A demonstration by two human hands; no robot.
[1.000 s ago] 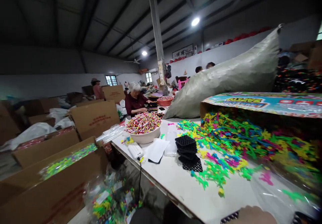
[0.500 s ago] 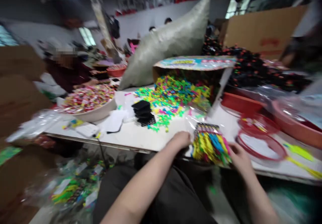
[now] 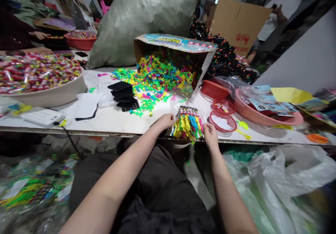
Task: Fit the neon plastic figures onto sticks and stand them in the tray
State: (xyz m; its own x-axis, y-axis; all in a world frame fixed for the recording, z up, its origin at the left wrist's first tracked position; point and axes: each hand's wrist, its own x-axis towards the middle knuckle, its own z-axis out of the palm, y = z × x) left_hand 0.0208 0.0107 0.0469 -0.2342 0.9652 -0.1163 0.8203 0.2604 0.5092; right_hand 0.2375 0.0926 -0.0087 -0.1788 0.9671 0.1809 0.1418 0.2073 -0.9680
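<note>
At the front edge of the white table (image 3: 118, 122) lies a black tray filled with upright neon toy figures (image 3: 188, 123). My left hand (image 3: 165, 121) grips its left side with curled fingers. My right hand (image 3: 210, 133) holds its right side, fingers bent round the edge. Behind it, a tipped cardboard box (image 3: 173, 45) spills a heap of neon plastic figures (image 3: 154, 81) onto the table. A stack of empty black trays (image 3: 122, 95) sits left of that heap.
A beige basin of wrapped candies (image 3: 39, 78) stands at the left. Red mesh baskets (image 3: 223, 116) and a pink basin with printed cards (image 3: 265, 109) are at the right. A big grey sack (image 3: 141, 16) lies behind. Another person's hands (image 3: 39, 35) work at far left. Plastic bags (image 3: 275, 171) lie below.
My view has swung down and right from the hall to the table edge. Both hands have come into view holding the filled tray, which now sits closer to the table's front edge.
</note>
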